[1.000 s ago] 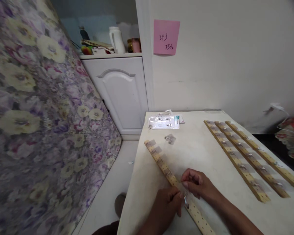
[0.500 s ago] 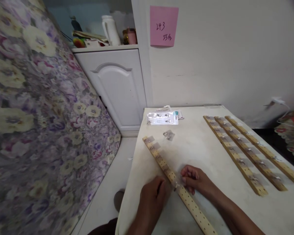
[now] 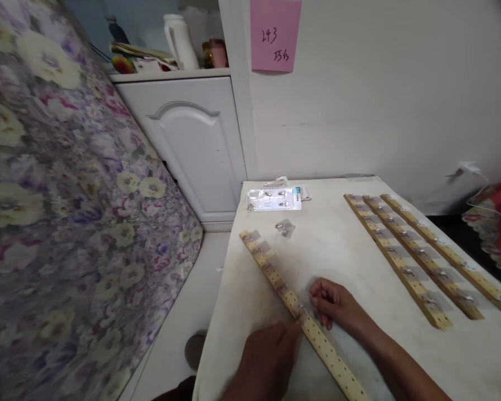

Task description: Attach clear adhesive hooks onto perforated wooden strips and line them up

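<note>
A long, narrow pale strip with rows of small holes [image 3: 332,356] lies slantwise on the table. Several clear square patches with metal hooks sit along its far half. My left hand [image 3: 269,356] is smeared by motion, its fingertips at the strip's left edge beside a small metal hook [image 3: 300,313] on a clear patch. On the other side, my right hand [image 3: 332,303] has its fingers curled together at that patch's right edge; the fingertips seem to pinch the clear sheet. A loose clear patch with a hook [image 3: 284,228] lies beyond the strip.
Three similar strips with hooks [image 3: 396,259] lie side by side on the right. Clear blister packs [image 3: 273,199] rest at the table's far left corner. A flowered curtain [image 3: 67,223] hangs at left, and a white cabinet [image 3: 192,150] stands behind.
My left hand has moved right and closer, its fingertips now reaching the hook on the strip. My right hand stays nearly in place. The whole view has shifted slightly.
</note>
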The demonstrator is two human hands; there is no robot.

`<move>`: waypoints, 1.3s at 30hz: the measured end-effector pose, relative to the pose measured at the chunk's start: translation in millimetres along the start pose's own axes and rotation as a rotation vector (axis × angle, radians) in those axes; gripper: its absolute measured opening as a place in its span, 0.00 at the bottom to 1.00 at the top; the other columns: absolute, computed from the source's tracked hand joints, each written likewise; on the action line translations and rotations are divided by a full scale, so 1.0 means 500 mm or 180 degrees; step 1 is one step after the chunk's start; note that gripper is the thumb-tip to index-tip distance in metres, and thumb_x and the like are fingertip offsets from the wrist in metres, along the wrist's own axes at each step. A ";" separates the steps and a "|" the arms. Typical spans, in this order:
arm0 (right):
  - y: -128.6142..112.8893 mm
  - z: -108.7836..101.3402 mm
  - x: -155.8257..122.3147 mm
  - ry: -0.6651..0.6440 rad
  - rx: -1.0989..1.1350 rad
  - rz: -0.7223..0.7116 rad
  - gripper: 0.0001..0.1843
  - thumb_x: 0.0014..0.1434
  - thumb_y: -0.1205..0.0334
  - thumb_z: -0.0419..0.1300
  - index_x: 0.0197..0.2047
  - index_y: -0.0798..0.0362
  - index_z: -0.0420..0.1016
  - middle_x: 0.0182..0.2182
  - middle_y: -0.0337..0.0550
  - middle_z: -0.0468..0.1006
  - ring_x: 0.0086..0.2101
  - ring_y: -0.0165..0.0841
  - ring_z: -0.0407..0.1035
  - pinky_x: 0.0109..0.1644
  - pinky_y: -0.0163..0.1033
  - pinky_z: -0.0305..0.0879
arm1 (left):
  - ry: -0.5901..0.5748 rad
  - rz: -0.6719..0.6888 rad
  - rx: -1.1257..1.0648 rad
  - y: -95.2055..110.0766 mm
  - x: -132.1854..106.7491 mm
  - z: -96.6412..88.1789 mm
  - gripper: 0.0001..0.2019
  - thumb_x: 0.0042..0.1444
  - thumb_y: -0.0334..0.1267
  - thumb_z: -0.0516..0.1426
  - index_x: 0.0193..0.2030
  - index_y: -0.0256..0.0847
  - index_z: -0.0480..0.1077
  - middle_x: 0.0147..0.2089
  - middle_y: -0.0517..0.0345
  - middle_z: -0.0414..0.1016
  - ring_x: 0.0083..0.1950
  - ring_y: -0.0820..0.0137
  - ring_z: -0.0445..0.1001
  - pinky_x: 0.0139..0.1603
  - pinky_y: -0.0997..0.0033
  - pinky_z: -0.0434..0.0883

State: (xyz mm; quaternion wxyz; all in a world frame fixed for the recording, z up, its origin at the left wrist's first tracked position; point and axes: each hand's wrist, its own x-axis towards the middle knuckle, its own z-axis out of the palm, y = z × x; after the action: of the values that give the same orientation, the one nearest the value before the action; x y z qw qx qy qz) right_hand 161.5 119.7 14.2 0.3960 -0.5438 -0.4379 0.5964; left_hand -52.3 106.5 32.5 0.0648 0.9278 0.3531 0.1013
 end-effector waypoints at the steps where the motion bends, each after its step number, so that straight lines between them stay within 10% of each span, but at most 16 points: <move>1: 0.000 0.001 0.000 -0.0002 0.0007 0.0007 0.10 0.51 0.57 0.59 0.33 0.52 0.62 0.18 0.27 0.67 0.14 0.22 0.62 0.16 0.28 0.59 | 0.0043 0.0048 0.0129 0.002 -0.001 0.007 0.18 0.58 0.32 0.49 0.54 0.46 0.65 0.26 0.61 0.71 0.23 0.69 0.69 0.24 0.73 0.59; 39: 0.002 0.003 -0.001 0.0011 -0.0025 0.0025 0.09 0.52 0.58 0.59 0.32 0.52 0.62 0.19 0.28 0.66 0.14 0.22 0.63 0.16 0.28 0.58 | 0.0022 -0.0058 0.0158 0.007 0.000 0.035 0.19 0.59 0.32 0.48 0.56 0.42 0.65 0.32 0.55 0.77 0.29 0.64 0.74 0.27 0.69 0.63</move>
State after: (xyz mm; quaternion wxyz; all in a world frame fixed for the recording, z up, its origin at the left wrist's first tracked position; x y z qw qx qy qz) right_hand 159.9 118.5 13.4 0.3922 -0.5481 -0.4374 0.5953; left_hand -46.0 103.1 16.3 0.0414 0.9255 0.3642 0.0951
